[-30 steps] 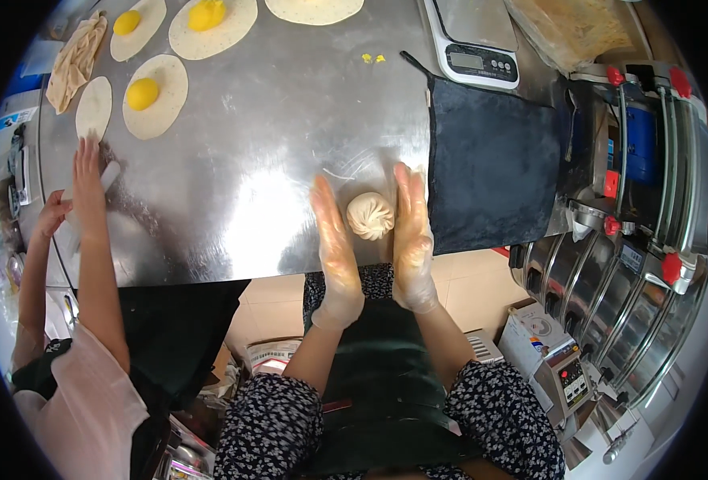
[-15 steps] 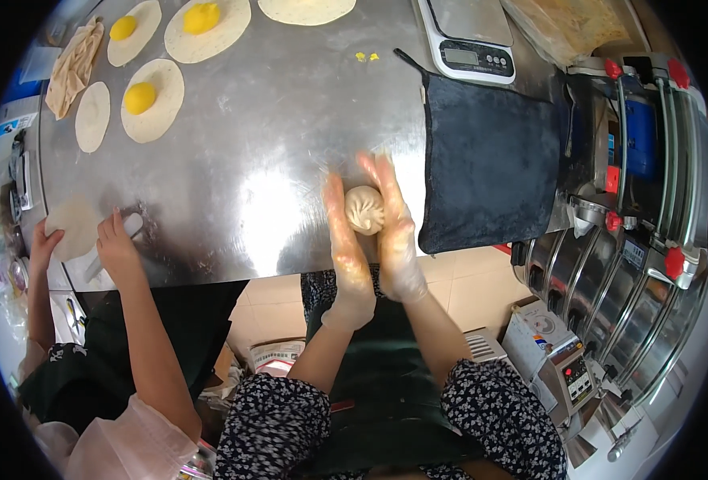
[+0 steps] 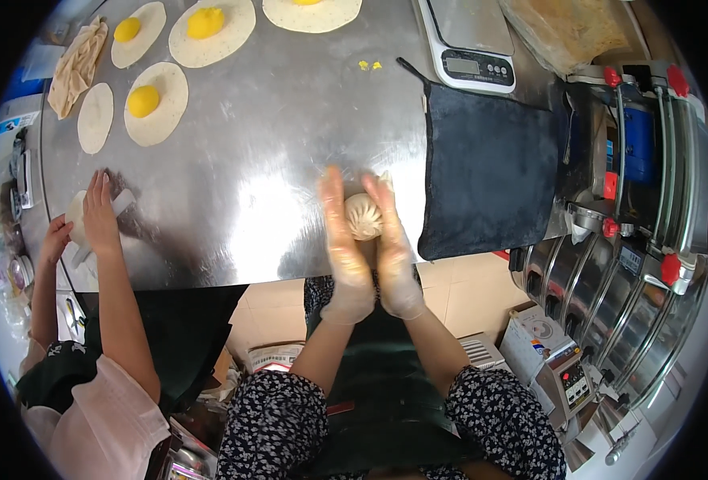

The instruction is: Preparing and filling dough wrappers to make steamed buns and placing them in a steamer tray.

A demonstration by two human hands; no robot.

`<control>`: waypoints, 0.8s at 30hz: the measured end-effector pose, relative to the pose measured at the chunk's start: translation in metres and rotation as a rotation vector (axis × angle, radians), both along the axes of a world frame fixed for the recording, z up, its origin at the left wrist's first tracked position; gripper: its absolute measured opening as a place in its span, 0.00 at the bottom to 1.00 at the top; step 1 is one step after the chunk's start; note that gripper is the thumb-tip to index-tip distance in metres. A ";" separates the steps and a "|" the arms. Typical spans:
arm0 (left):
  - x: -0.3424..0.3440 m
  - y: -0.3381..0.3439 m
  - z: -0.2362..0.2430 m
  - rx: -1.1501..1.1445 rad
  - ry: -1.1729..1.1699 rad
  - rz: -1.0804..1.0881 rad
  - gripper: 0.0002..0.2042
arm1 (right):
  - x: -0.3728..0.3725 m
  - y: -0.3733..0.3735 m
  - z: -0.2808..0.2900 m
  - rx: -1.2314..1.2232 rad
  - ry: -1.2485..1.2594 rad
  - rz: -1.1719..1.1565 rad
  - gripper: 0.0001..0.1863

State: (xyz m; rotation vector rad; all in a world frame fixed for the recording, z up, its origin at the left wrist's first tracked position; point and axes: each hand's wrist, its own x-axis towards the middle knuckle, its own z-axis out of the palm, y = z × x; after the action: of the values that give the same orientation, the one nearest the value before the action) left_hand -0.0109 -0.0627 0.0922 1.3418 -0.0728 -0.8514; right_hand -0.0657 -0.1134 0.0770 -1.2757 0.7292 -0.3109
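A round pleated bun [image 3: 364, 217], pale dough with a swirl of folds on top, sits near the front edge of the steel table between my palms. My left hand [image 3: 346, 260], in a clear thin glove, presses its left side with the fingers stretched forward. Against the opposite side lies my right hand [image 3: 395, 260], gloved the same way, its fingers also pointing ahead. The fingertips are slightly blurred. Far to the left, flat dough wrappers carry balls of yellow filling [image 3: 143, 102].
At left, a co-worker's hands [image 3: 100, 212] work a white rolling pin [image 3: 126, 200] over a dough round. A dark cloth [image 3: 490, 168] covers the table on my right, below a white kitchen scale [image 3: 476, 69]. A metal machine [image 3: 610, 224] with red knobs stands at far right.
My hands have drawn slightly back toward me, still around the bun, with the palms facing. The co-worker's right hand has moved up and left over the rolling pin and dough.
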 end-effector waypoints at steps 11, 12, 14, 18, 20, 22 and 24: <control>-0.018 0.010 -0.025 -0.099 -0.171 0.067 0.49 | -0.001 -0.009 0.000 -0.014 -0.070 0.037 0.61; -0.019 0.014 -0.024 -0.099 -0.172 0.068 0.49 | 0.002 -0.019 0.001 -0.018 -0.083 0.039 0.62; -0.017 0.017 -0.018 -0.061 -0.161 0.116 0.49 | 0.001 -0.020 0.002 -0.091 -0.092 -0.040 0.63; -0.006 -0.009 0.014 -0.032 -0.181 0.009 0.50 | -0.002 0.002 0.002 -0.095 0.021 -0.005 0.62; -0.015 -0.001 0.008 -0.067 -0.176 0.036 0.51 | 0.000 -0.007 -0.001 0.035 -0.044 -0.027 0.62; -0.020 0.006 0.011 -0.046 -0.125 0.062 0.51 | 0.001 -0.020 0.001 -0.033 -0.104 -0.052 0.61; -0.014 0.013 -0.010 -0.045 -0.116 0.191 0.52 | -0.002 -0.005 0.012 -0.021 -0.136 -0.133 0.62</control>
State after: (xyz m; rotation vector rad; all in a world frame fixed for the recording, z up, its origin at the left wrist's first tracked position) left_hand -0.0246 -0.0495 0.0820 1.3325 -0.0530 -0.6075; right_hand -0.0681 -0.1183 0.0895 -1.2153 0.6970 -0.5092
